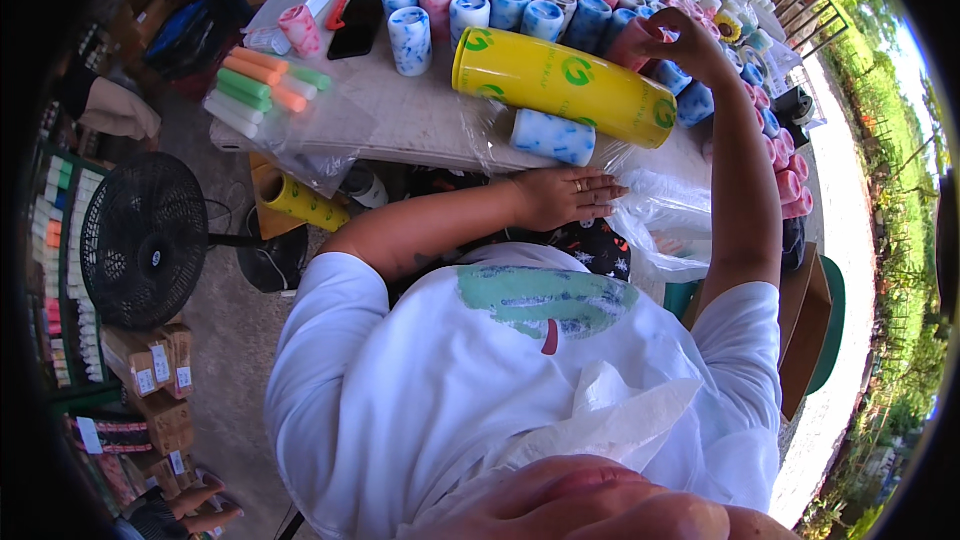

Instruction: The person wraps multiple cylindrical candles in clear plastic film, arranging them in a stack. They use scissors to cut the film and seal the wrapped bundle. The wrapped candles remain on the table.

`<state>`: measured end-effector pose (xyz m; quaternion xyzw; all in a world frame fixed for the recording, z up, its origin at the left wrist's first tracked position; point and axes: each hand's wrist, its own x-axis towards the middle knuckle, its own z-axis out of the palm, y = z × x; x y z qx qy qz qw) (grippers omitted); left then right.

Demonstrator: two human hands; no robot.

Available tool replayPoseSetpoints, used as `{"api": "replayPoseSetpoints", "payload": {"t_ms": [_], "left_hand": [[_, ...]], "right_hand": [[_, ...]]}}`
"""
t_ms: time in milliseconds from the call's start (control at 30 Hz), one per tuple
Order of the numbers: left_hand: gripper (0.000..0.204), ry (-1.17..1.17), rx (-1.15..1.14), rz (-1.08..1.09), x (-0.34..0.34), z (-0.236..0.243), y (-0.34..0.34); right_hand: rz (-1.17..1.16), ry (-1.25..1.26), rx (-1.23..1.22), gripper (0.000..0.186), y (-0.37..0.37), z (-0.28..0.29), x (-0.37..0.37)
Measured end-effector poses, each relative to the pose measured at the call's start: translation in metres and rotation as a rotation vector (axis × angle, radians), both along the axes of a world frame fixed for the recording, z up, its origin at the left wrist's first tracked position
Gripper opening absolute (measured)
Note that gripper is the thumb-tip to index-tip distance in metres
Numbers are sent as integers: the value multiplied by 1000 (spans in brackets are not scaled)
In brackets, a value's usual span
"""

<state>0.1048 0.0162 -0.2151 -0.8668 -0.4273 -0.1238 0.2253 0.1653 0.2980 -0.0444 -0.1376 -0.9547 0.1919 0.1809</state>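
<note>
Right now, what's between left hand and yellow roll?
Head view: a blue-and-white cylinder on its side, clear film beside it, then the table edge.

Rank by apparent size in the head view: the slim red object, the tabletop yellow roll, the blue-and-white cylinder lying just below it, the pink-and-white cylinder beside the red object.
Largest to smallest:
Yellow roll
Blue-and-white cylinder
Pink-and-white cylinder
Slim red object
</note>
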Motion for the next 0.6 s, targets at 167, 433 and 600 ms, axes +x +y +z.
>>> {"api": "replayPoseSetpoints", "payload": {"t_ms": [167,433,600], "left_hand": [[40,-34,68,17,3,1,-3],[38,-60,71,-25,2,-5,-2],[36,-692,-353,-77,-1,-30,6]], "right_hand": [[-7,518,-682,43,-6,31,41],[393,345,-1095,49,-151,6,58],[327,14,98,59,-230,-42,54]]}}
